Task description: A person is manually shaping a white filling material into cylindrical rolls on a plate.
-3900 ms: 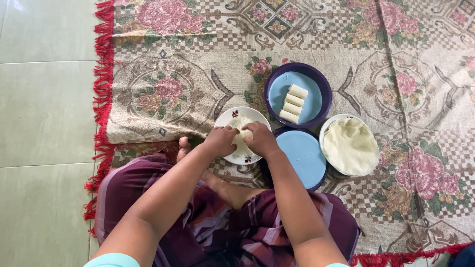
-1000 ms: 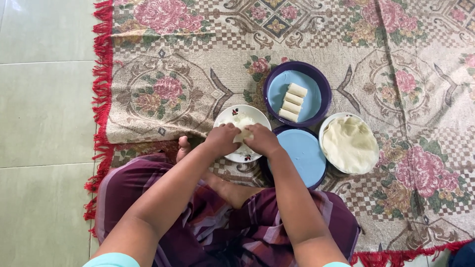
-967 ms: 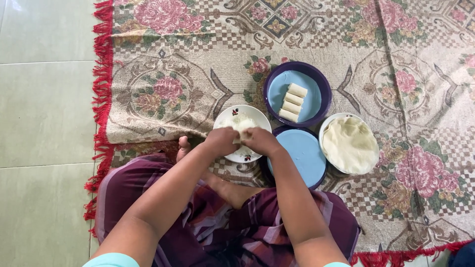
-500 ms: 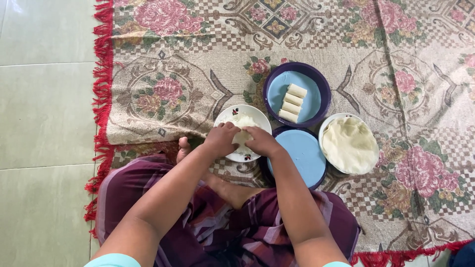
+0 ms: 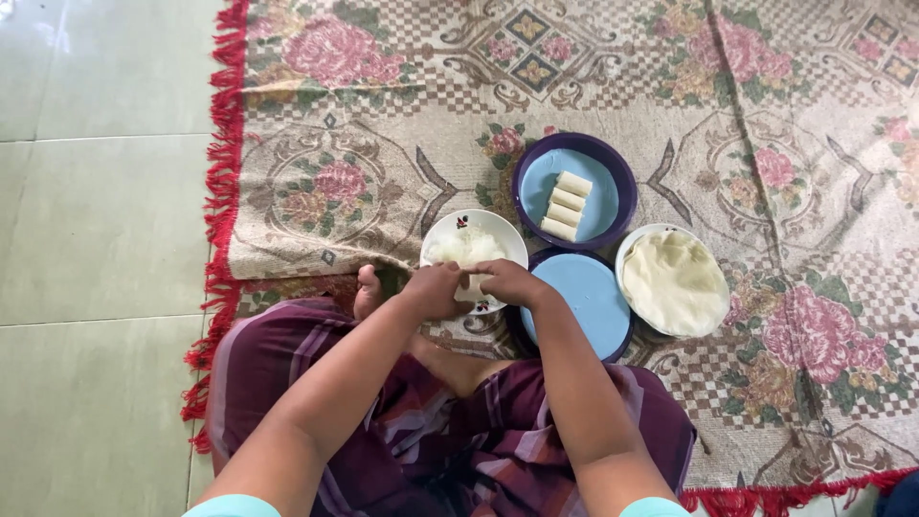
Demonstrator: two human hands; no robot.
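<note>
Both hands, left hand (image 5: 436,290) and right hand (image 5: 507,280), pinch a pale wrapper (image 5: 471,285) at the near edge of the white plate (image 5: 498,226). It looks thin, soft and tearable, best held at its edges. Beyond the right hand lie finished rolls (image 5: 566,205) in a purple dish (image 5: 623,179).

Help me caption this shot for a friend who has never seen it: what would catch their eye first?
Two bare hands, the left hand and right hand, meet over a small white plate holding pale food, at the picture's centre. Beyond it, a purple-rimmed blue plate carries four pale rolls, and to the right a white plate holds thin pale wrappers. All sit on a flowered rug with a red fringe, laid on pale floor tiles.
</note>
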